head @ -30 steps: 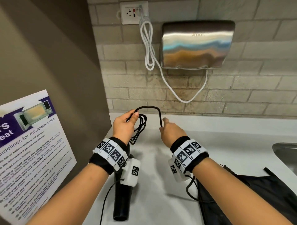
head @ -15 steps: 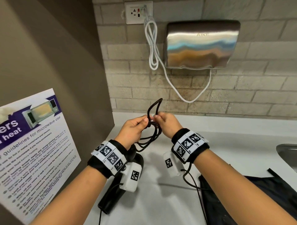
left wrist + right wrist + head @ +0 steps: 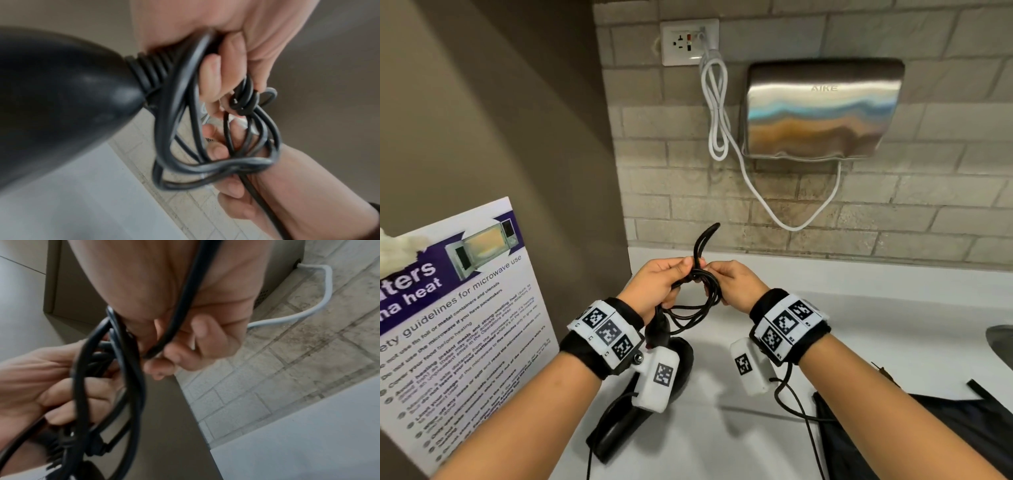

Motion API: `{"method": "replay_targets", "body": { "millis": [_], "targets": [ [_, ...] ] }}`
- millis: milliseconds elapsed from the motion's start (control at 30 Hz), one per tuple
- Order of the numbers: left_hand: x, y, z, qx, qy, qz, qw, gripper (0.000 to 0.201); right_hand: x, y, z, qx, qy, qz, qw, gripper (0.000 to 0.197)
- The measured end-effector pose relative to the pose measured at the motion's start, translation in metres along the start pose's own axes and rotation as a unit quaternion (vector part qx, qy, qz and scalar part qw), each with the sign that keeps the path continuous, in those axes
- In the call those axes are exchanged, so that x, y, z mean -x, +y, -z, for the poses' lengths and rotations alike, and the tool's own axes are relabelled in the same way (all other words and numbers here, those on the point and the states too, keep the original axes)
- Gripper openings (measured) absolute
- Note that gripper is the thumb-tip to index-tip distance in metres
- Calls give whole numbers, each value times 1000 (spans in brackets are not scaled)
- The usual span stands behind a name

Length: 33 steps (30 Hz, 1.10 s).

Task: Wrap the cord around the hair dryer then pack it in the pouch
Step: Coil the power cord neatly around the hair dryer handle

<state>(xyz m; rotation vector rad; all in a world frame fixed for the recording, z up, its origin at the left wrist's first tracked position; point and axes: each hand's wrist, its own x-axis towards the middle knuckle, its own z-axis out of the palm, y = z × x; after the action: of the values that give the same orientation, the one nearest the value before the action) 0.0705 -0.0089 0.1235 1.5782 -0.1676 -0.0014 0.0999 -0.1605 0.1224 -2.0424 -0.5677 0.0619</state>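
A black hair dryer [image 3: 616,425] hangs tilted over the white counter, its handle end [image 3: 61,100] up near my left hand [image 3: 661,284]. That hand grips several gathered loops of the black cord [image 3: 698,301] close to the strain relief [image 3: 150,71]. My right hand [image 3: 732,277] pinches the same bundle from the right, and one loop [image 3: 703,240] sticks up between the two hands. A loose stretch of cord [image 3: 791,401] trails down past my right wrist. The black pouch [image 3: 928,435] lies on the counter at the lower right.
A steel hand dryer [image 3: 822,109] hangs on the brick wall with its white cable [image 3: 717,113] plugged into a socket [image 3: 690,41]. A microwave poster [image 3: 455,308] is on the brown side wall at left. A sink edge [image 3: 1000,339] shows at far right.
My hands, apart with a wide cord arch between them, have come together on the bundle. The arch has folded into a narrow upright loop. The hair dryer has swung from upright to tilted.
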Motion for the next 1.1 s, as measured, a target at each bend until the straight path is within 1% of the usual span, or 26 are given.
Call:
{"method": "replay_targets", "body": {
  "millis": [33, 100, 167, 200, 267, 333, 400, 467, 533, 633, 700, 767, 867, 900, 967, 1033, 1100],
  "targets": [
    [-1, 0, 0, 13, 20, 3, 1000, 23, -1, 1, 1, 30, 12, 7, 999, 36],
    [-4, 1, 1, 37, 58, 4, 998, 23, 0, 2, 3, 95, 14, 8, 995, 31],
    [-8, 1, 4, 48, 94, -2, 994, 23, 4, 3, 3, 153, 9, -7, 988, 24],
    [-10, -1, 6, 52, 111, -6, 992, 24, 7, 3, 2, 181, 14, -15, 983, 25],
    [-15, -3, 11, 71, 147, -13, 987, 25, 13, 2, -1, 239, 39, -24, 970, 28],
    [-18, -4, 17, 90, 181, -18, 979, 26, 18, 3, 0, 300, 80, -30, 950, 26],
    [-17, -3, 24, 96, 196, -23, 976, 25, 21, 6, 2, 321, 113, -41, 939, 27],
    [-14, -1, 28, 89, 179, -20, 980, 28, 21, 12, 4, 286, 128, -44, 949, 26],
    [-9, 2, 26, 66, 138, -8, 988, 30, 17, 15, 6, 238, 152, -34, 959, 24],
    [-2, 6, 21, 38, 100, 14, 994, 31, 7, 16, 8, 185, 199, -6, 962, 23],
    [-1, 6, 20, 31, 97, 22, 995, 32, 0, 11, 10, 166, 230, -4, 959, 24],
    [-2, 3, 19, 28, 107, 24, 994, 32, -6, 6, 15, 160, 260, -5, 952, 25],
    [-3, 0, 22, 35, 139, 9, 990, 32, -13, 3, 30, 174, 297, -33, 938, 26],
    [-3, -1, 23, 46, 139, 8, 989, 31, -15, 4, 35, 183, 298, -40, 936, 26],
    [-2, -2, 22, 64, 119, 10, 991, 31, -18, 8, 38, 214, 265, -29, 940, 25],
    [1, -2, 15, 55, 89, 7, 994, 30, -18, 10, 31, 255, 197, 4, 947, 24],
    [0, -2, 6, 32, 66, 0, 997, 29, -14, 8, 18, 272, 147, 42, 950, 23]
  ]
}}
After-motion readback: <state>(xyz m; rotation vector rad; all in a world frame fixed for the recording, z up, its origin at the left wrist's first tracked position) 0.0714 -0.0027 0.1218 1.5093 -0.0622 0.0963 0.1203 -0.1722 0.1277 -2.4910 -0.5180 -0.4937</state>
